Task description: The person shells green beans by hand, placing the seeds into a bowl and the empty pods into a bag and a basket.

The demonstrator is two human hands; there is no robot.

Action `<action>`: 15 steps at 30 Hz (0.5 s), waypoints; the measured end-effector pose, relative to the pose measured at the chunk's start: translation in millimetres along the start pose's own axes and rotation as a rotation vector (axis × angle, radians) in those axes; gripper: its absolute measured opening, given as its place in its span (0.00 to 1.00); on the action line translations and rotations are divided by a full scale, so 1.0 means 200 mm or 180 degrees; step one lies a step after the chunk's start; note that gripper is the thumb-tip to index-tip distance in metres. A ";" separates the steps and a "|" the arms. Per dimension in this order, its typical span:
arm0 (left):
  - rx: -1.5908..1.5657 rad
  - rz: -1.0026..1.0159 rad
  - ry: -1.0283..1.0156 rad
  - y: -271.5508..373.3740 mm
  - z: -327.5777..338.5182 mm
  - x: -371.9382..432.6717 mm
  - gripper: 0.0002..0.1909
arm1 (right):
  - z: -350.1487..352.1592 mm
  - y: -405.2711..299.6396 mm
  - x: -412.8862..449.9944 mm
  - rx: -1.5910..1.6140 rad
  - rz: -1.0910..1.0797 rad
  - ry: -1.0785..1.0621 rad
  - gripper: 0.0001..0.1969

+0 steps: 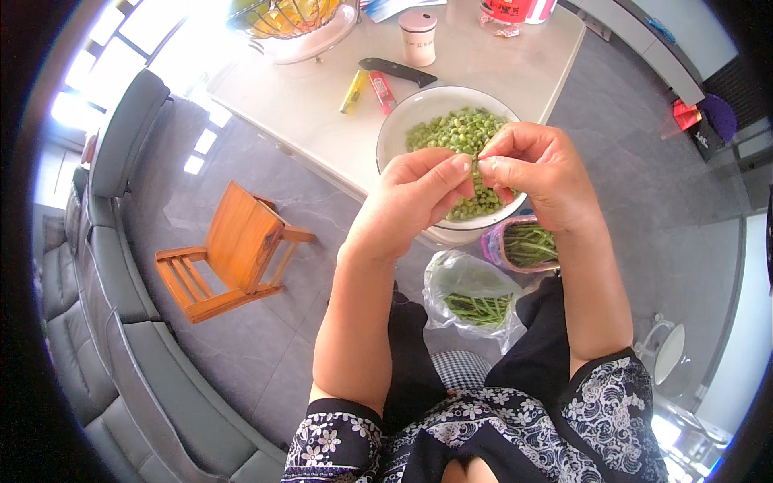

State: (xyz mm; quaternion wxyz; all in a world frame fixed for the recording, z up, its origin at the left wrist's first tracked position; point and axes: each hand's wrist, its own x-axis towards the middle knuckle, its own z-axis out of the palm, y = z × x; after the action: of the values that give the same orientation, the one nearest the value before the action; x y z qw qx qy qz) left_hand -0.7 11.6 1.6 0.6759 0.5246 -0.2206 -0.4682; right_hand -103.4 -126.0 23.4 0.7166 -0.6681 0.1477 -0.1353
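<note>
Over a white bowl with a dark rim (395,130), my left hand (416,190) and my right hand (540,175) meet with thumbs and forefingers pinched. Between their fingertips is a small green bean pod (475,158), mostly hidden by the fingers. Shelled green beans (459,130) are heaped in the bowl, which sits at the table's near corner. Below my hands, a clear plastic bag (444,275) holds long green pods (480,308). Closer to my right forearm, a purple-edged bag or container (494,244) holds more green pods (531,244), partly covered by that arm.
On the pale table (302,96) lie a black-handled knife (398,70), a yellow lighter (354,92) and a red lighter (382,92). Behind them stand a lidded cup (418,45) and a wire fruit basket (287,21). A wooden chair (241,241) and grey sofa (151,362) are at left.
</note>
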 end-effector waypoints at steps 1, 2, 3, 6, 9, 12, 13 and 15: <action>-0.0025 -0.0045 -0.0019 0.00 0.00 0.00 0.12 | 0.00 0.01 0.00 -0.0006 -0.0004 -0.0001 0.04; -0.0049 -0.0090 -0.0036 0.00 0.01 0.00 0.12 | 0.00 0.02 0.01 0.0191 0.0024 0.0039 0.03; -0.0046 -0.0087 -0.0033 -0.01 0.01 0.01 0.12 | 0.01 0.04 0.01 0.0395 0.0053 0.0076 0.03; 0.0043 -0.0071 -0.0061 -0.01 0.01 0.02 0.13 | 0.01 0.04 0.01 0.0503 0.0098 0.0153 0.02; -0.0354 -0.0359 -0.0273 0.00 0.01 0.02 0.14 | 0.02 0.05 0.02 0.0875 0.0157 0.0142 0.02; -0.1040 -0.0448 -0.0523 0.00 0.01 0.03 0.15 | 0.02 0.05 0.03 0.1331 0.0289 0.0011 0.02; -0.1172 -0.0425 -0.0551 0.00 0.00 0.03 0.14 | 0.02 0.05 0.04 0.1339 0.0273 0.0004 0.02; -0.1298 -0.0400 -0.0593 0.00 0.02 0.04 0.12 | 0.01 0.05 0.05 0.1447 0.0433 0.0101 0.03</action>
State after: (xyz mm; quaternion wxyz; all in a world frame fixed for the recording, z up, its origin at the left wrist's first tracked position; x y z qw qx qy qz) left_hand -0.3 2.5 1.6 0.7141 0.3444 -0.1497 -0.5907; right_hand -94.3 -126.9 12.3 0.8537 -0.4759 0.1693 -0.1270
